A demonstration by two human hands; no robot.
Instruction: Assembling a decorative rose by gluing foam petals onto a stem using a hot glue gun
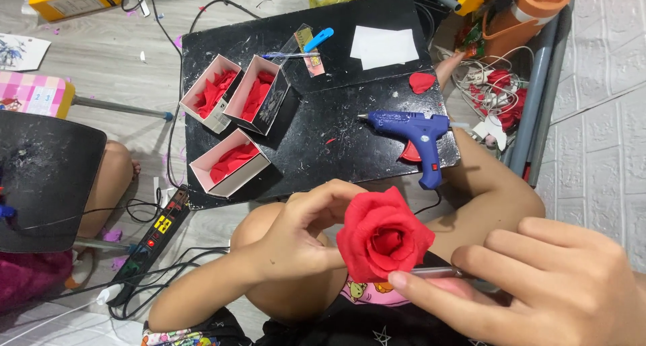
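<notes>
Left hand (296, 235): fingers curled, pinching the red rose (383, 237).
Right hand (538, 285): fingertips pinching the stem (434, 271).
Risk: a tight squeeze could crush the petals.

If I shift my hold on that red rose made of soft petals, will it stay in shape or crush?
The red fabric-like rose looks soft and layered, so its petals would probably flatten under a firm squeeze. It seems light for its size. The thin metal stem under the right hand looks stiffer, likely the safer place to hold.
</notes>
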